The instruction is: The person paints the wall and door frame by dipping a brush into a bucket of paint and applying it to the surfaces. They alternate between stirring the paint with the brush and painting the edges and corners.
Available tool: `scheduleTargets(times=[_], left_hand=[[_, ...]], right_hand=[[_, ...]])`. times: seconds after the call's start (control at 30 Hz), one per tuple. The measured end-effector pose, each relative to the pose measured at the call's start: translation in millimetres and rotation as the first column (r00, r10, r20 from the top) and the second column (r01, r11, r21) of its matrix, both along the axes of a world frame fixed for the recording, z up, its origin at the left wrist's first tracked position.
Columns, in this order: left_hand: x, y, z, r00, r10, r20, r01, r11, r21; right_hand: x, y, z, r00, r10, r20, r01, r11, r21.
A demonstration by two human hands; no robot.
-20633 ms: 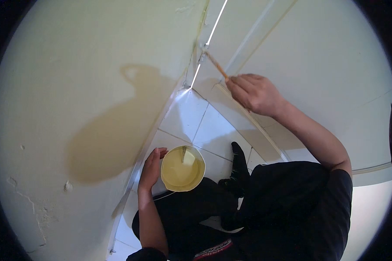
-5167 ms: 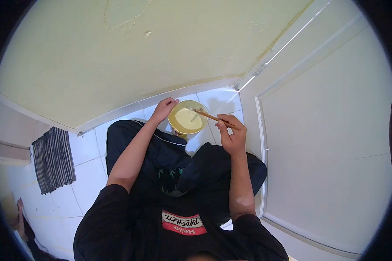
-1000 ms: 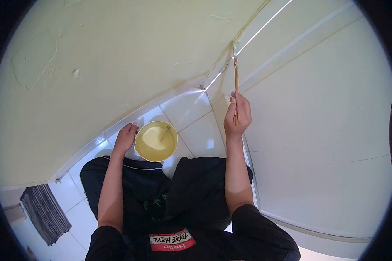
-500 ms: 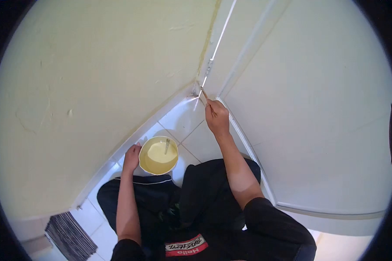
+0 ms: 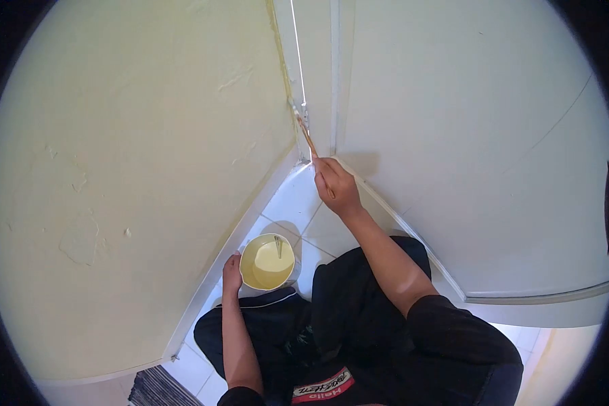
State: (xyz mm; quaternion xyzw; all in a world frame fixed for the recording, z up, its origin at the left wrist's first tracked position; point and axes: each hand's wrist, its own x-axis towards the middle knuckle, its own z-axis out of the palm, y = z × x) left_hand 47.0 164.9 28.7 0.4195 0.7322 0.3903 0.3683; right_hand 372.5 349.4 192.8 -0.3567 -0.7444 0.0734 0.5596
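Note:
My right hand [image 5: 338, 188] is closed around the wooden handle of a thin paintbrush [image 5: 307, 138]. The brush points up and away, its bristle end at the yellow painted edge of the wall [image 5: 183, 135], beside the white door frame and hinge [image 5: 305, 114]. Low on the left, my left hand [image 5: 232, 274] grips the side of a pale yellow bowl [image 5: 266, 279], its fingers partly hidden by it. Light yellow paint [image 5: 269, 257] lies in the bowl. A metal utensil [image 5: 279, 245] leans in the paint against the far rim.
A pale door [image 5: 467, 155] stands close on the right, a white baseboard [image 5: 250, 206] on the left. White floor tiles [image 5: 287, 203] run into the corner between them. My dark-clothed knees are folded near the bowl. A striped mat [image 5: 159, 389] lies at the lower left.
The brush tip has moved from the low corner by the floor up to the wall's edge beside the hinge. The view has shifted; my left hand still holds the bowl.

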Motion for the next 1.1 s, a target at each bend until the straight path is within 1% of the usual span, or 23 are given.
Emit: scheduleTargets(times=[0.03, 0.13, 0.2, 0.23, 0.33, 0.43, 0.53, 0.63, 0.73, 0.83, 0.93, 1.03, 1.1], left_hand=[[1, 0, 3, 1.0, -0.004, -0.015, 0.004, 1.0, 0.008], [7, -1, 9, 0.993, -0.02, -0.114, 0.027, 0.998, 0.059], [-1, 1, -9, 1.0, 0.013, 0.015, -0.014, 1.0, 0.013], [-1, 1, -11, 0.996, 0.031, 0.081, -0.03, 0.999, -0.012], [-4, 0, -16, 1.0, 0.004, 0.007, -0.004, 1.0, 0.008], [-7, 1, -21, 1.0, 0.027, 0.001, -0.027, 0.999, -0.037], [-4, 1, -14, 1.0, 0.019, 0.009, -0.019, 0.999, -0.048], [-2, 1, -13, 0.998, 0.004, 0.066, -0.004, 1.0, -0.007], [1, 0, -6, 1.0, 0.01, -0.022, -0.01, 0.999, -0.031], [3, 1, 1, 0.999, 0.012, -0.037, -0.013, 1.0, -0.022], [6, -2, 2, 0.999, 0.036, -0.028, -0.036, 0.999, -0.012], [-5, 1, -16, 1.0, -0.003, 0.03, 0.004, 1.0, -0.025], [-8, 1, -22, 0.999, 0.013, 0.03, -0.012, 1.0, -0.029]], right_hand=[[-1, -1, -4, 1.0, 0.009, 0.0, -0.009, 0.999, -0.039], [-5, 5, -20, 0.997, -0.041, 0.073, 0.05, 0.99, -0.131], [-5, 14, -33, 0.996, -0.039, 0.085, 0.055, 0.98, -0.192], [-5, 15, -32, 0.995, -0.038, 0.092, 0.058, 0.973, -0.222], [-7, 14, -23, 0.997, -0.02, 0.069, 0.031, 0.985, -0.172], [-9, 6, -7, 1.0, -0.026, -0.006, 0.026, 0.999, -0.028], [-8, -6, 18, 0.998, -0.045, -0.038, 0.048, 0.994, 0.098], [-6, -3, 15, 0.998, -0.053, -0.032, 0.056, 0.994, 0.099], [-5, -6, 8, 0.998, -0.036, 0.043, 0.036, 0.999, -0.013], [-10, -7, 3, 0.997, -0.024, 0.072, 0.028, 0.998, -0.06], [-11, -2, -9, 0.996, -0.019, 0.091, 0.032, 0.989, -0.145], [-9, 1, -13, 0.996, -0.024, 0.087, 0.036, 0.989, -0.143], [-5, 4, -6, 1.0, -0.012, 0.013, 0.013, 0.997, -0.08]])
